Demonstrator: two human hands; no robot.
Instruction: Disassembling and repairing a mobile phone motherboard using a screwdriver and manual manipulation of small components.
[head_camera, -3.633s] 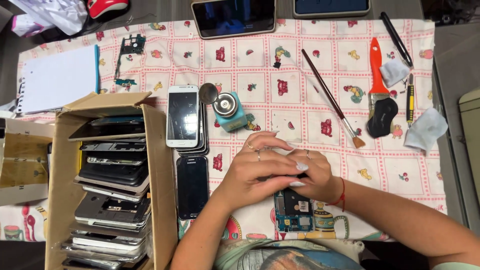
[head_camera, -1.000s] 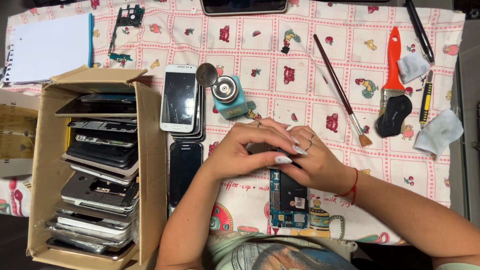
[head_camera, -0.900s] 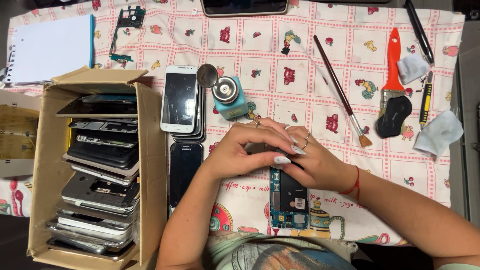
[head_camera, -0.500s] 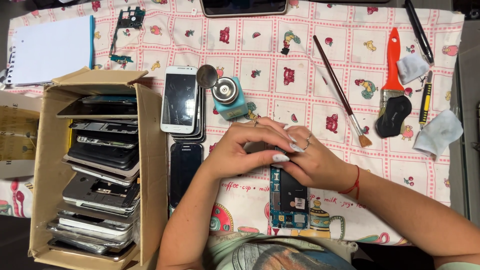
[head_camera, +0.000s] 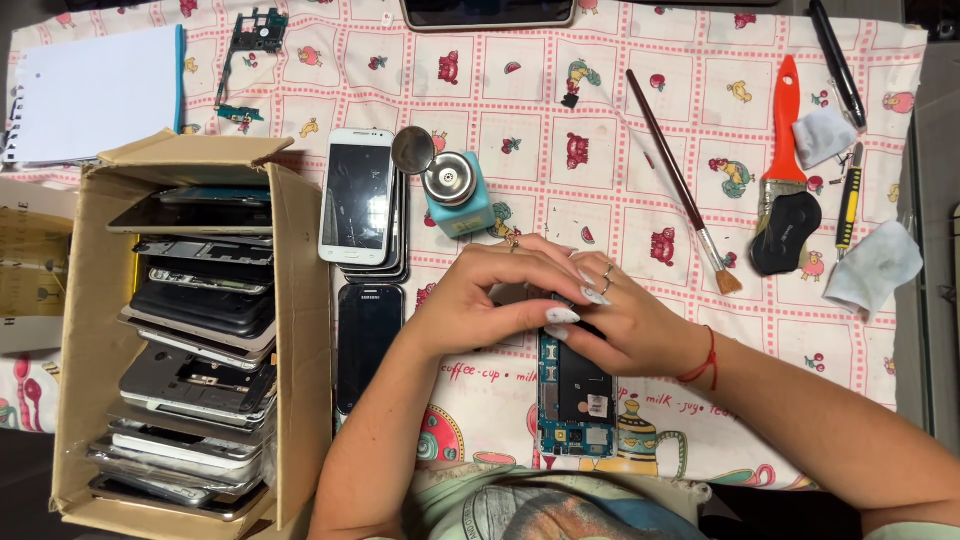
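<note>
An opened phone (head_camera: 574, 398) with its blue circuit board and black battery bay exposed lies on the patterned tablecloth (head_camera: 560, 90) near the front edge. Both hands work at its top end. My left hand (head_camera: 495, 295) curls over the upper edge, fingers pressed down on it. My right hand (head_camera: 625, 325) grips the same end from the right, fingertips meeting those of the left. The phone's top part is hidden under the fingers.
A cardboard box (head_camera: 300, 330) of several stacked phones stands at the left. Beside it lie a white phone (head_camera: 355, 195) on a stack and a black phone (head_camera: 368, 335). A teal dispenser bottle (head_camera: 455, 190), a thin brush (head_camera: 680, 185), an orange brush (head_camera: 785, 150) and cloths (head_camera: 875, 265) lie beyond.
The hands have stayed on the phone's top end, with only small finger shifts. Since the earliest frame the view has tilted down and more of the phone shows.
</note>
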